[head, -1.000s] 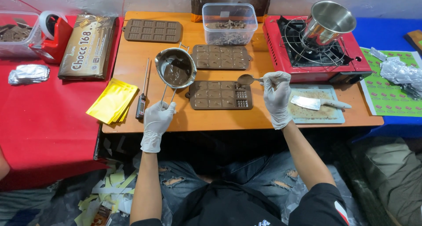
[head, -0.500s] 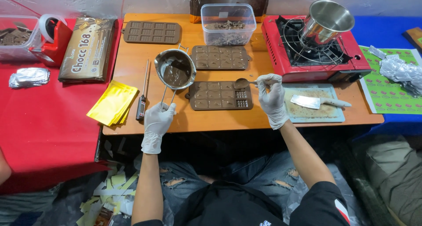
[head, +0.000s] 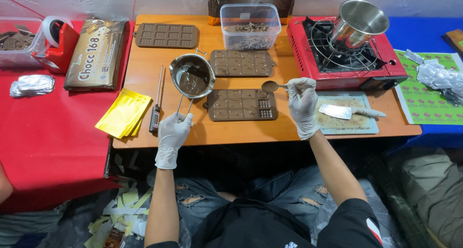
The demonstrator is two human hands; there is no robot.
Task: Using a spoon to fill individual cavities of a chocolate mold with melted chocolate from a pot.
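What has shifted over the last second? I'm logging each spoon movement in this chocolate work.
The right hand carried the spoon slightly left and down, then back up; its bowl now sits above the right end of the nearest mould. The left hand kept its hold on the wire handle of the small pot of melted chocolate. The pot, moulds, thermometer and stove stayed put.

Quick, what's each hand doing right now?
Left hand: grip closed on the wire handle of the small melting pot of chocolate.
Right hand: grip closed on a spoon, held over the chocolate mould.
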